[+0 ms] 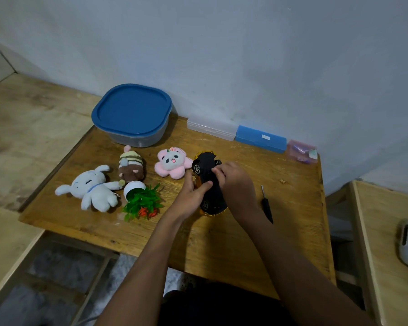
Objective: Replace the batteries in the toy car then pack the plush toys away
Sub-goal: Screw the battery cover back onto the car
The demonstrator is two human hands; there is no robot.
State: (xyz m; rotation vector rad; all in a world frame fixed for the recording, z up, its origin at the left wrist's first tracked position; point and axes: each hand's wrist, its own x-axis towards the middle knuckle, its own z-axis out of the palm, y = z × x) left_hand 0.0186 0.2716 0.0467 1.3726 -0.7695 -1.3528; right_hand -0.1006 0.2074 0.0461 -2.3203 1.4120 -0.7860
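Both hands (218, 184) on upturned toy car (207, 182), 3 plushies (127, 177) nearby.

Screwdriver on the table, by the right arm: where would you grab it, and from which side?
Take the screwdriver by its thick black handle, the end nearer the person, coming from above. It lies flat on the table, thin metal tip pointing away.

Table (292, 184): worn, grainy wood under my arms.
Container lid (132, 109): smooth blue plastic.
Plush toys (92, 187): soft cloth.

Wooden table (222, 243) w/ 3 plush toys (93, 188), lidded tub (132, 114), screwdriver (266, 204), fake plant (143, 200).
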